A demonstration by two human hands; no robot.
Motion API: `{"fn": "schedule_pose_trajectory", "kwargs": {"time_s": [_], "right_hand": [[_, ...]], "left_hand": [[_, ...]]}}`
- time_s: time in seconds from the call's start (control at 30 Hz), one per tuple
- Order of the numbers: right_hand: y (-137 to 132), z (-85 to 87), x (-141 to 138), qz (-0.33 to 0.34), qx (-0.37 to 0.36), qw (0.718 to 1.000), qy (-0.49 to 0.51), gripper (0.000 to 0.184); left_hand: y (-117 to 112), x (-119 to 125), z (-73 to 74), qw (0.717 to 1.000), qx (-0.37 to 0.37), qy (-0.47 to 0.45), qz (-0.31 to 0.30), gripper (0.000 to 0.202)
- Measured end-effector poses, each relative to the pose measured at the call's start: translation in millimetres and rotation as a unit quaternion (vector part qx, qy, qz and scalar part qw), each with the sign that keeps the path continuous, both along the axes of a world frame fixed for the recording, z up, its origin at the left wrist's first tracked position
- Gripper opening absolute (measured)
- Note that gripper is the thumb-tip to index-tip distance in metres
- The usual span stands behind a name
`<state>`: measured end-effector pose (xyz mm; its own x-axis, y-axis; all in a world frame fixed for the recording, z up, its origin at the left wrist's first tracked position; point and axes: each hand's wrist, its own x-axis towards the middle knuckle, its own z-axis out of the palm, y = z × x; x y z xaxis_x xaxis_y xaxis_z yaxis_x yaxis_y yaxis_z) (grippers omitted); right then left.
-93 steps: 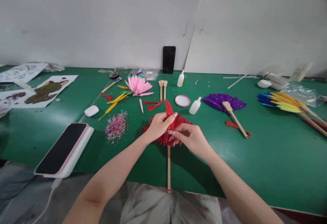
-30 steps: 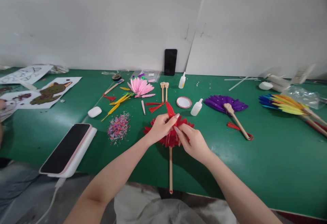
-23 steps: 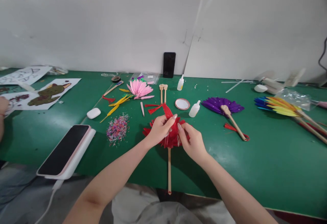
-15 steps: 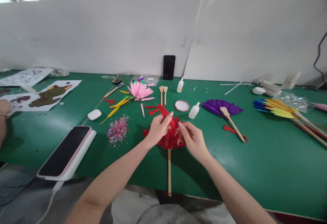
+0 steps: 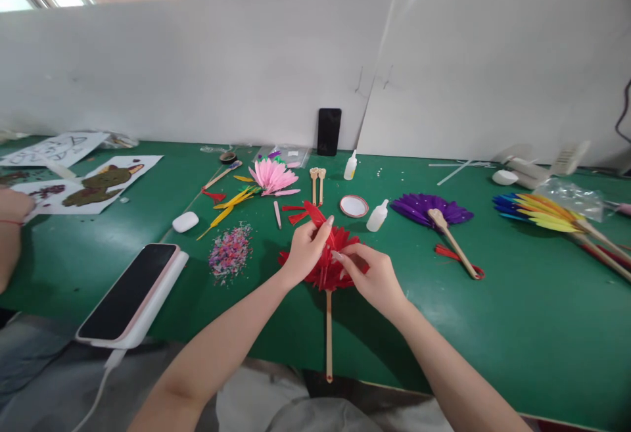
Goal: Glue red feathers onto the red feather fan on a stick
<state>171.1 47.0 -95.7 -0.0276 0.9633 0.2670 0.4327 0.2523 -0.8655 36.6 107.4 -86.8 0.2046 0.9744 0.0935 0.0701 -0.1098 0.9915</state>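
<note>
The red feather fan (image 5: 329, 262) lies flat on the green table (image 5: 493, 300) at the near edge, its wooden stick (image 5: 328, 336) pointing to 6 o'clock. The left hand (image 5: 304, 251) pinches 1 red feather (image 5: 315, 212) that juts toward 11 o'clock, thumb and fingers closed on it. Half a second ago the right hand (image 5: 375, 277) had its fingertips raised at the fan's 2 o'clock side; now they are curled down and pressed together on the feathers near the hub, which suggests a feather being seated there. Whether something small sits between those fingertips cannot be told. At 12 o'clock stand a round lid (image 5: 353, 206) and a small glue bottle (image 5: 377, 216); a purple fan (image 5: 432, 208) lies at 2 o'clock, confetti scraps (image 5: 231, 252) at 9 o'clock.
</note>
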Motion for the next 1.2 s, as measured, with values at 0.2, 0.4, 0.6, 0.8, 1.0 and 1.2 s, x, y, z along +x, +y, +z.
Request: {"fn": "schedule_pose_trajectory", "kwargs": {"time_s": [0.2, 0.4, 0.6, 0.8, 1.0, 1.2], "right_hand": [[-0.8, -2.0, 2.7, 0.008, 0.116, 0.981, -0.157, 0.018], [-0.2, -3.0, 1.0, -0.026, 0.124, 0.982, -0.139, 0.016], [0.5, -7.2, 0.2, -0.06, 0.088, 0.99, -0.088, 0.015], [-1.4, -5.8, -1.3, -0.088, 0.066, 0.993, -0.037, 0.016], [-3.5, -0.1, -3.9, -0.109, 0.071, 0.992, -0.006, 0.017], [-4.1, 0.1, -3.6, -0.12, 0.079, 0.99, -0.006, 0.016]], "left_hand": [[-2.3, 1.0, 0.4, 0.999, 0.036, 0.036, 0.007, 0.044], [-0.9, 1.4, -0.6, 0.999, -0.016, -0.027, 0.011, 0.045], [-4.2, 2.5, 0.8, 0.997, -0.04, -0.069, 0.021, 0.047], [-4.3, 2.9, 0.6, 0.993, -0.063, -0.102, 0.023, 0.046], [-3.8, 3.5, 1.2, 0.989, -0.076, -0.12, 0.031, 0.047], [-2.4, 4.1, 0.5, 0.985, -0.083, -0.14, 0.046, 0.048]]}}
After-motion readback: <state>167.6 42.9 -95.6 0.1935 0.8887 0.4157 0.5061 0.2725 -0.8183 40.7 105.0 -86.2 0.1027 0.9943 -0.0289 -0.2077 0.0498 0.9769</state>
